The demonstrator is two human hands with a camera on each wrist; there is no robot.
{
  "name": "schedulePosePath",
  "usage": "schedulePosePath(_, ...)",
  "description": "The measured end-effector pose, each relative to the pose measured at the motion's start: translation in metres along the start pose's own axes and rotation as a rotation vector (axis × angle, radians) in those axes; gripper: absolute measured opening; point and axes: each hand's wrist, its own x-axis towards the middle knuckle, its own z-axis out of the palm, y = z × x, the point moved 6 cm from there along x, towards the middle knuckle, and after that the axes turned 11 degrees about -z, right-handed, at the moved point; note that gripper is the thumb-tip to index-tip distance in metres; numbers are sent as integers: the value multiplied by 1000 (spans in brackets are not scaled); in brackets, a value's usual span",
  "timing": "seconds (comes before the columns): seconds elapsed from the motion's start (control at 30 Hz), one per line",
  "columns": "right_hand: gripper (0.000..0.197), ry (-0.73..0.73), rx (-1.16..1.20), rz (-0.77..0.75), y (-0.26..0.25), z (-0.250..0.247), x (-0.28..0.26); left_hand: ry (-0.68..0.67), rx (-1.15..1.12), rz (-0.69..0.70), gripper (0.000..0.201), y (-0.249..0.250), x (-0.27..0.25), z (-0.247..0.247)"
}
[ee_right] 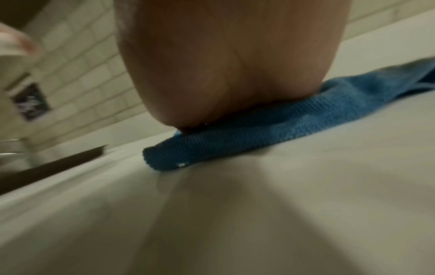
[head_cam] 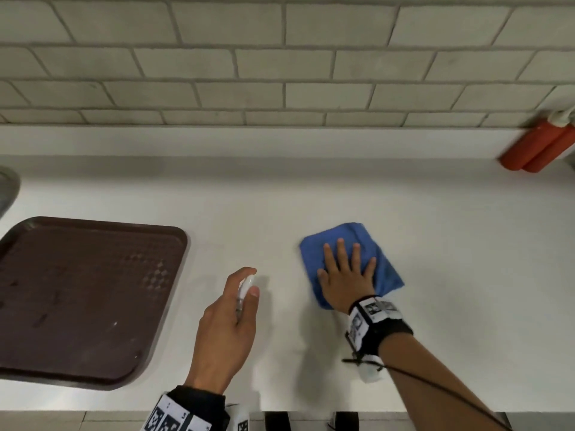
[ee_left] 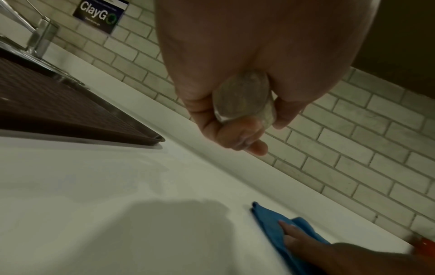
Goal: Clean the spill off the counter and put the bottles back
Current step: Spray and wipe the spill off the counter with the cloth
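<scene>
Two hands work the counter (head_cam: 280,197) near its front edge: the left hand (head_cam: 225,328) curls round a small clear spray bottle (head_cam: 244,290), finger on top, while the right hand (head_cam: 347,275) presses flat, fingers spread, on a folded blue cloth (head_cam: 385,269) lying mid-counter. Soft and limp, that cloth; it should slide best under a flat palm. Far right, by the back edge, red bottles (head_cam: 535,147) stand: light, probably smooth, best taken round the body.

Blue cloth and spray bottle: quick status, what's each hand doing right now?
Right hand flat on blue cloth, pressing it to the counter. Left hand grips small spray bottle. Red bottles by wall. Nothing in the way.
</scene>
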Motion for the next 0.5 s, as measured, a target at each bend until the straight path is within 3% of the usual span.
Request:
schedulePosePath(0.13, 64, 91, -118, -251, -41, 32, -43, 21, -4, -14, 24, 0, -6, -4)
schedulePosePath(0.23, 58, 77, -151, -310, -12, 46, -81, 19, 15, -11, 24, -1, -12, -1)
schedulePosePath(0.37, 62, 21, -91, -118, 77, 40, -104, 15, 19, -29, 24, 4, -21, 12)
schedulePosePath(0.5, 86, 16, -56, 51, 148, 12, -97, -3, 35, -9, 22, 19, -28, 28)
